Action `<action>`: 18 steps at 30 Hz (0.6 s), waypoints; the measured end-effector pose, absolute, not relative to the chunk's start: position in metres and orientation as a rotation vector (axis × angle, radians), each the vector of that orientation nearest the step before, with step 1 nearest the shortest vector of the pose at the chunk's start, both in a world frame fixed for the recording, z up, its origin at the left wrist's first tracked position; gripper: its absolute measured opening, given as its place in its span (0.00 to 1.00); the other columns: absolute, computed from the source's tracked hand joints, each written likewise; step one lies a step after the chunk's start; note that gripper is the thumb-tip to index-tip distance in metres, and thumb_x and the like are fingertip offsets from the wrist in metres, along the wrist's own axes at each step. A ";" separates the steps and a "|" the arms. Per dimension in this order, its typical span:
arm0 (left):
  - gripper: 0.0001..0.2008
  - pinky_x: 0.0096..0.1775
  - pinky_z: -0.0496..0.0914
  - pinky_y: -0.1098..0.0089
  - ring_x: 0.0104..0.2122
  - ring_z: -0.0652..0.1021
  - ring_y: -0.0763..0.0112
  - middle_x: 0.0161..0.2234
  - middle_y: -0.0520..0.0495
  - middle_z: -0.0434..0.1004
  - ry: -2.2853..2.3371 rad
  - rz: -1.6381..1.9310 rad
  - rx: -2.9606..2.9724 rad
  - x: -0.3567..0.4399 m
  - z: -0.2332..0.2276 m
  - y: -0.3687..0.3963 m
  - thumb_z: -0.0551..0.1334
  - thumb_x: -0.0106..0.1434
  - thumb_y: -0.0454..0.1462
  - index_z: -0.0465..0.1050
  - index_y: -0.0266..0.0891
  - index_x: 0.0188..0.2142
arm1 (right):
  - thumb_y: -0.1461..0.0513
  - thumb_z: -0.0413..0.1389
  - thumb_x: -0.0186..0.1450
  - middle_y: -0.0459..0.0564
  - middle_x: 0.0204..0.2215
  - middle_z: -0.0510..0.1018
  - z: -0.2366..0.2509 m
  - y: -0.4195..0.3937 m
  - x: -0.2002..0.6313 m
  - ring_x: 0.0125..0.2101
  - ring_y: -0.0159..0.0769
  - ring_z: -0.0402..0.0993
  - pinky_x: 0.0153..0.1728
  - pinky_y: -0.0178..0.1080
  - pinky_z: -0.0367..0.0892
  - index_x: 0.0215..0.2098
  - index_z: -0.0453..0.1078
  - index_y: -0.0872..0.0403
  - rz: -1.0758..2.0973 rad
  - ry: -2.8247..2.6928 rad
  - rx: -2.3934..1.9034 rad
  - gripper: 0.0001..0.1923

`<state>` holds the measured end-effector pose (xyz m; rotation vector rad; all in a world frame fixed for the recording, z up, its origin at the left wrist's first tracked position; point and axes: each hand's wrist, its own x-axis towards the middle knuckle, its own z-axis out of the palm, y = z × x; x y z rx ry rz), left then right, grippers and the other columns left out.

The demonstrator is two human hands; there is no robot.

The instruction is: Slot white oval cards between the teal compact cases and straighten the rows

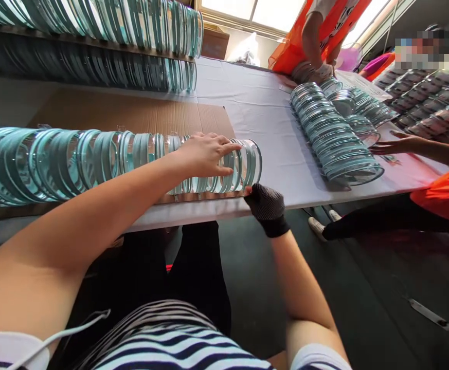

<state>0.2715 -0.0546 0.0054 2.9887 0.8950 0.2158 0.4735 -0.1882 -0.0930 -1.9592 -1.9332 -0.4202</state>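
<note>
Long row of glass discs steadied at its end

The left hand, bare, lies with fingers spread flat over the top of the row of glass discs standing on edge on a cardboard sheet at the near side of the bench. The gloved right hand presses closed against the row's last disc at the bench edge. The row looks nearly fully lined up. Further rows lie by a co-worker's hand, seemingly unsorted
</note>
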 end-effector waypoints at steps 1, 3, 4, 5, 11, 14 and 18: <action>0.36 0.58 0.57 0.59 0.61 0.63 0.55 0.64 0.52 0.63 0.888 0.213 2.996 0.271 0.006 -0.054 0.55 0.61 0.59 0.52 0.58 0.67 | 0.59 0.50 0.65 0.52 0.27 0.79 -0.109 -0.191 0.471 0.28 0.35 0.72 0.30 0.34 0.56 0.31 0.75 0.55 -0.400 -1.914 -1.952 0.13; 0.37 0.58 0.57 0.59 0.61 0.64 0.56 0.64 0.51 0.63 0.857 0.214 3.012 0.269 0.006 -0.052 0.54 0.62 0.60 0.52 0.57 0.67 | 0.60 0.50 0.65 0.52 0.27 0.79 -0.130 -0.193 0.467 0.29 0.35 0.72 0.31 0.34 0.56 0.32 0.75 0.54 -0.384 -1.874 -1.963 0.13; 0.37 0.58 0.57 0.59 0.60 0.64 0.56 0.63 0.51 0.63 0.842 0.217 3.018 0.269 0.005 -0.050 0.54 0.62 0.60 0.52 0.57 0.67 | 0.60 0.50 0.65 0.52 0.28 0.79 -0.135 -0.192 0.467 0.29 0.35 0.71 0.30 0.34 0.56 0.32 0.76 0.54 -0.384 -1.852 -1.979 0.13; 0.37 0.58 0.57 0.58 0.60 0.64 0.56 0.63 0.50 0.64 0.832 0.220 3.021 0.269 0.005 -0.049 0.54 0.62 0.60 0.52 0.56 0.67 | 0.60 0.50 0.66 0.52 0.28 0.79 -0.137 -0.191 0.466 0.29 0.35 0.71 0.30 0.34 0.55 0.33 0.76 0.54 -0.382 -1.836 -2.000 0.13; 0.35 0.59 0.58 0.57 0.61 0.65 0.56 0.64 0.48 0.63 0.794 0.291 3.041 0.271 0.003 -0.053 0.56 0.63 0.56 0.53 0.54 0.67 | 0.51 0.50 0.65 0.53 0.28 0.79 -0.128 -0.195 0.470 0.27 0.37 0.72 0.27 0.35 0.53 0.37 0.76 0.54 -0.272 -1.916 -1.954 0.18; 0.31 0.62 0.56 0.58 0.65 0.60 0.61 0.66 0.47 0.59 0.636 0.518 3.161 0.252 0.010 -0.064 0.53 0.69 0.47 0.52 0.47 0.68 | 0.48 0.47 0.65 0.55 0.28 0.80 -0.133 -0.193 0.482 0.27 0.42 0.74 0.26 0.37 0.57 0.37 0.76 0.53 -0.214 -1.800 -1.892 0.22; 0.26 0.65 0.52 0.55 0.67 0.56 0.65 0.66 0.48 0.60 0.731 0.898 3.201 0.177 0.016 -0.091 0.46 0.72 0.44 0.54 0.46 0.68 | 0.43 0.45 0.62 0.55 0.24 0.78 -0.142 -0.179 0.494 0.24 0.49 0.73 0.23 0.44 0.60 0.30 0.74 0.45 -0.204 -1.602 -1.852 0.22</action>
